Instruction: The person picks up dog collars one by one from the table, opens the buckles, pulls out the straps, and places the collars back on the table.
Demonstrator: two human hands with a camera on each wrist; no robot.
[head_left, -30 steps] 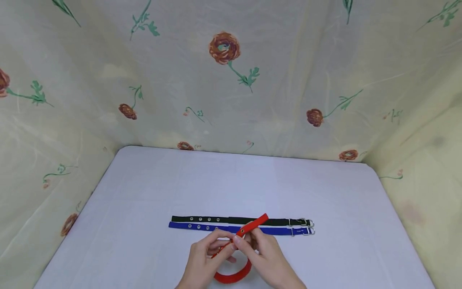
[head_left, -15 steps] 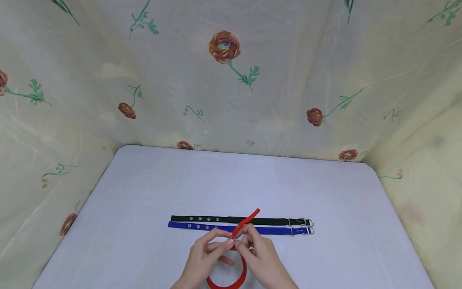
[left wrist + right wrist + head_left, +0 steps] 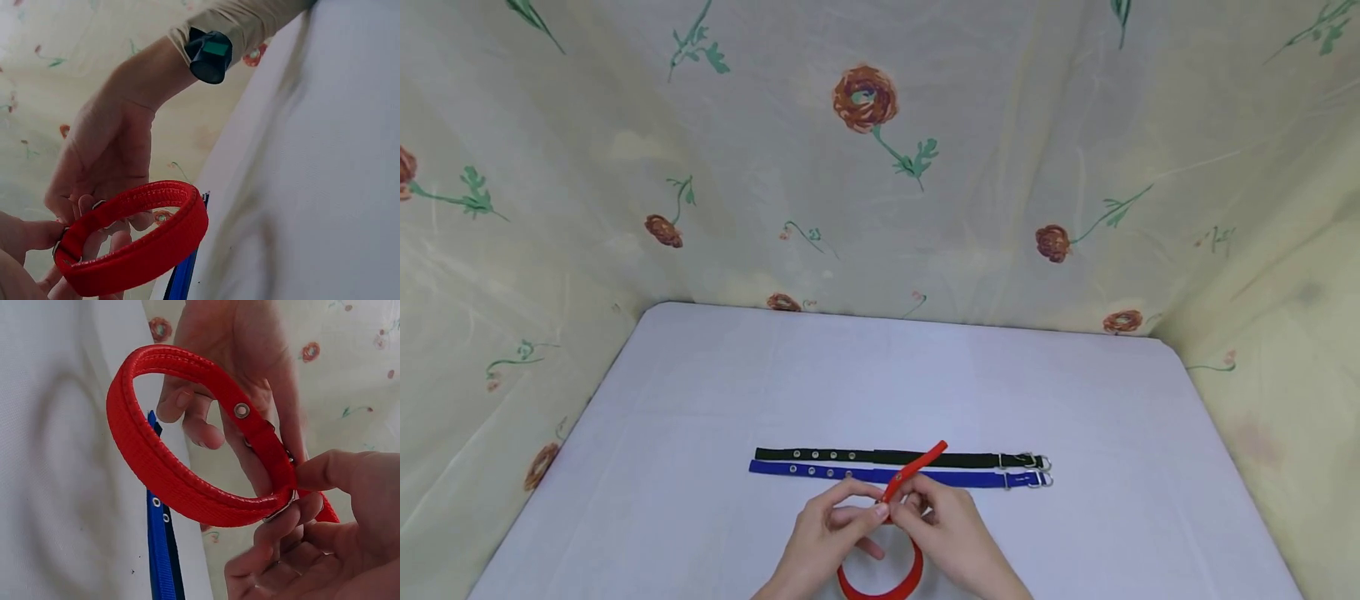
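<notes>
A red collar (image 3: 917,567) is bent into a loop between my two hands, above the near part of the table. My left hand (image 3: 827,533) pinches it at the overlap with thumb and forefinger. My right hand (image 3: 953,525) grips the same area from the other side, with the collar's free end (image 3: 925,459) sticking up beyond the fingers. In the right wrist view a metal eyelet (image 3: 242,410) shows on the strap, and a metal buckle frame (image 3: 281,508) is partly hidden by the right fingers. The wrist views show the loop (image 3: 140,265) hanging off the table surface.
A black collar (image 3: 970,460) and a blue collar (image 3: 966,479) lie straight, side by side, just beyond my hands, with eyelets at left and metal buckles at right. The white table (image 3: 700,375) meets a flowered cloth (image 3: 970,250) behind and at both sides.
The red collar's free end has swung up and left, then slightly back right. Both hands have stayed close together on the overlap, the right shifting slightly.
</notes>
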